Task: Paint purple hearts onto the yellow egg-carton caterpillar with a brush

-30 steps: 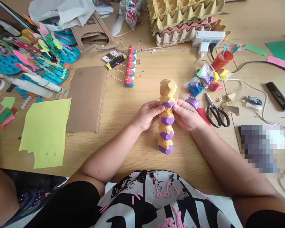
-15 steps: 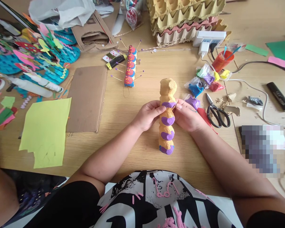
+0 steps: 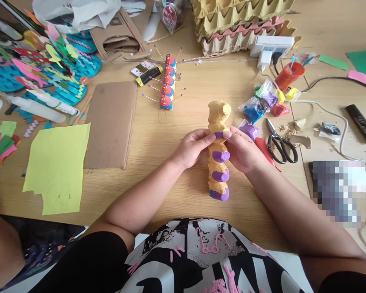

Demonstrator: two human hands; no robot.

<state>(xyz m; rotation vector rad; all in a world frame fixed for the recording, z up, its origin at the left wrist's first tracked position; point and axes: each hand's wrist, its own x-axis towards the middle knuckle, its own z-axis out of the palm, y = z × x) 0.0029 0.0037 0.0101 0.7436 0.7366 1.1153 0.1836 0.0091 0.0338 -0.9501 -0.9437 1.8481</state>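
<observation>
A yellow egg-carton strip [image 3: 218, 166] with purple clay patches on its lower bumps is held upright in the middle of the view. My left hand [image 3: 195, 147] grips its left edge, thumb on the front by the topmost purple patch. From the right, my right hand [image 3: 242, 149] holds the same strip, thumb and fingers pressed at that patch's other end. The top bump is bare yellow. Beyond it stands a finished-looking red and blue strip [image 3: 167, 83] with smiling faces and purple-tipped sticks.
Black-handled scissors [image 3: 282, 142], bagged clay [image 3: 253, 112] and an orange cup [image 3: 289, 76] are at the right. Egg trays [image 3: 238, 32] and a power strip [image 3: 271, 45] stand behind. Cardboard [image 3: 111, 124], yellow paper [image 3: 59, 167] and glue bottles [image 3: 38, 109] are left. Another person's arm [image 3: 4, 244] shows lower left.
The strip has turned slightly, so its purple patches face more to the right. My right thumb now presses on the upper purple patch. The view has shifted a little.
</observation>
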